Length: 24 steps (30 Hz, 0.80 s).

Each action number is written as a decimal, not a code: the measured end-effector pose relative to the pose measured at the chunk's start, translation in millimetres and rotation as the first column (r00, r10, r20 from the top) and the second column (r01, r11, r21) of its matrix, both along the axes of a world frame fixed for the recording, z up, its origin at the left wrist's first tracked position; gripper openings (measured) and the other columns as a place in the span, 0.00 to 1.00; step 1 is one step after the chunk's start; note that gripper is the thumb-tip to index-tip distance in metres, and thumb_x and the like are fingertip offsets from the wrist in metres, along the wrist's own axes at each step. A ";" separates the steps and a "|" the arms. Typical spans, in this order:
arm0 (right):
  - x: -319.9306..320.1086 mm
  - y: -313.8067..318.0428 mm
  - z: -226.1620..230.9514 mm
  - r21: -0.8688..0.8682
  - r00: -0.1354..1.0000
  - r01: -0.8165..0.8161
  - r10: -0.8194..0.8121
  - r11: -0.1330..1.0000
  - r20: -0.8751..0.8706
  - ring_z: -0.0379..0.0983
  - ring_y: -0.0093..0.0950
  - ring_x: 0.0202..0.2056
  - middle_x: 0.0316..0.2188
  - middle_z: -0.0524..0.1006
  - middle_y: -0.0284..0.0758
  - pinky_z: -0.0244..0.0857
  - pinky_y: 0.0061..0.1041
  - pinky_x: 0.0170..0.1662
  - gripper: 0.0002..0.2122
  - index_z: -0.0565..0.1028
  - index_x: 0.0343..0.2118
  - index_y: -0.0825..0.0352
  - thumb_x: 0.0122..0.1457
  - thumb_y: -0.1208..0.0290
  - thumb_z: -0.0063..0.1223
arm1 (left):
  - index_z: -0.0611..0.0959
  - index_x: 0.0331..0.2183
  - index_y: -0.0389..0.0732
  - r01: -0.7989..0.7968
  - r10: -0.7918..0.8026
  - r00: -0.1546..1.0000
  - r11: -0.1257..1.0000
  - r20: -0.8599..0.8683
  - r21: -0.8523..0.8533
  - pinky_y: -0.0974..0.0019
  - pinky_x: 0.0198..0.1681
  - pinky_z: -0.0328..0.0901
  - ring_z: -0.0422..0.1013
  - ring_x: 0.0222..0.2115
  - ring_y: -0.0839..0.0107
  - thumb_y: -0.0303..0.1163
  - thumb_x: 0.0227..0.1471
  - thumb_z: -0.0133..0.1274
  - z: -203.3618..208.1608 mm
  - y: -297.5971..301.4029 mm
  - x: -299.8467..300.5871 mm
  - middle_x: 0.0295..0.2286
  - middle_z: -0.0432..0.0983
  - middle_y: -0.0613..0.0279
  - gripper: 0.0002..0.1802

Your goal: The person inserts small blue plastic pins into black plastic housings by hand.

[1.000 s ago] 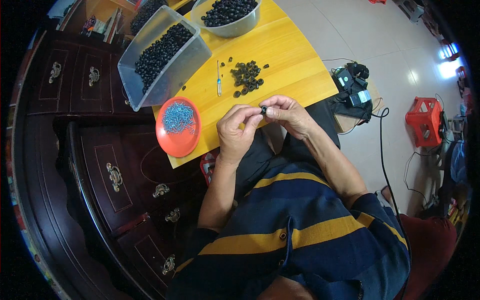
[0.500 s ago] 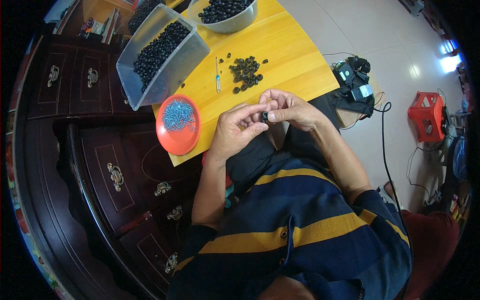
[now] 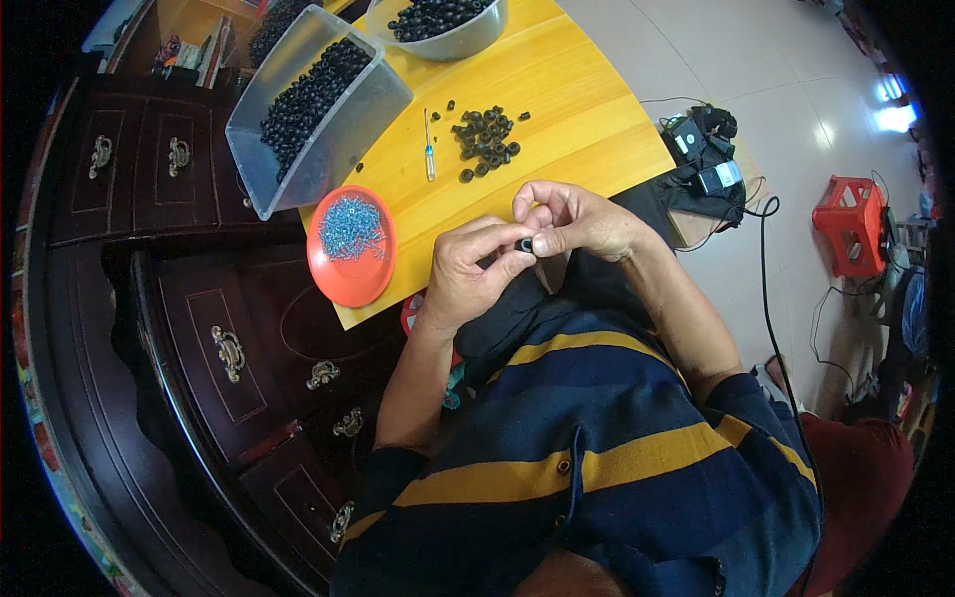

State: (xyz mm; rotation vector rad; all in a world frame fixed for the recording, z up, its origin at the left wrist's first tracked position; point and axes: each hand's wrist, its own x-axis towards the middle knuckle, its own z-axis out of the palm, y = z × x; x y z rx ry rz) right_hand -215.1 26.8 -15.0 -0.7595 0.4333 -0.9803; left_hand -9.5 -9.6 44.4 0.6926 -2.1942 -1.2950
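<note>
Just over the near edge of the table, a small black ring-shaped part [image 3: 525,245] is pinched between my two hands. My left hand [image 3: 468,267] grips it between thumb and forefinger. The thumb of my right hand [image 3: 589,224] presses on its right side, with the fingers curled behind. Beyond the hands lies a loose pile of similar black parts [image 3: 487,139]. Left of that pile is a thin screwdriver [image 3: 430,159] with a clear bluish handle. An orange-red plate [image 3: 358,289] to the left holds many small bluish metal pins or screws [image 3: 350,229].
A clear plastic bin [image 3: 358,124] full of black parts stands at the table's left, and a round tub [image 3: 448,45] of them at the back. Dark wooden drawers [image 3: 204,338] line the left. A red stool [image 3: 849,227] and black electronic gear [image 3: 701,149] are on the right.
The black part has turned so its round opening shows more. My left fingers have closed in tighter around it, and the view has shifted slightly.
</note>
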 end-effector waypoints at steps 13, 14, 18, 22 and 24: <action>2.4 -5.4 6.5 -0.024 0.997 0.072 -0.072 0.997 0.001 0.74 0.17 0.35 0.30 0.79 0.28 0.67 0.17 0.41 0.13 0.72 0.41 0.64 0.55 0.74 0.64 | 0.84 0.39 0.36 -0.147 0.139 0.986 0.986 -0.097 -0.080 0.73 0.31 0.66 0.71 0.26 0.75 0.22 0.46 0.64 4.0 3.1 -4.6 0.26 0.76 0.63 0.14; 3.9 -5.2 7.2 -0.003 0.997 0.072 -0.072 0.997 -0.003 0.74 0.17 0.35 0.31 0.78 0.27 0.67 0.17 0.41 0.14 0.71 0.41 0.64 0.54 0.74 0.65 | 0.84 0.39 0.36 -0.158 0.143 0.983 0.979 -0.115 -0.130 0.72 0.30 0.67 0.72 0.25 0.74 0.21 0.45 0.64 4.0 3.2 -4.0 0.25 0.76 0.61 0.15; 1.4 -3.4 7.7 0.023 0.994 0.081 -0.079 0.996 -0.077 0.73 0.16 0.34 0.31 0.77 0.26 0.66 0.16 0.40 0.15 0.71 0.39 0.64 0.53 0.72 0.67 | 0.84 0.39 0.37 -0.171 0.168 0.982 0.985 -0.082 -0.019 0.73 0.30 0.64 0.70 0.25 0.76 0.23 0.47 0.64 1.6 7.9 -4.0 0.26 0.75 0.64 0.13; -0.1 -4.3 2.3 0.040 0.990 0.050 -0.044 0.998 -0.137 0.72 0.15 0.32 0.29 0.76 0.24 0.66 0.15 0.39 0.14 0.72 0.38 0.63 0.53 0.73 0.67 | 0.84 0.37 0.38 -0.195 0.195 0.980 0.981 -0.037 0.013 0.71 0.25 0.64 0.69 0.21 0.75 0.21 0.45 0.63 -7.8 10.3 0.7 0.22 0.72 0.63 0.13; 4.7 -3.6 6.7 0.027 0.988 0.060 -0.056 0.998 -0.144 0.72 0.15 0.31 0.28 0.76 0.24 0.66 0.15 0.39 0.13 0.72 0.38 0.63 0.53 0.74 0.66 | 0.84 0.36 0.38 -0.207 0.205 0.977 0.977 -0.052 -0.044 0.71 0.24 0.64 0.69 0.20 0.75 0.22 0.46 0.63 -10.3 10.8 3.3 0.21 0.72 0.63 0.12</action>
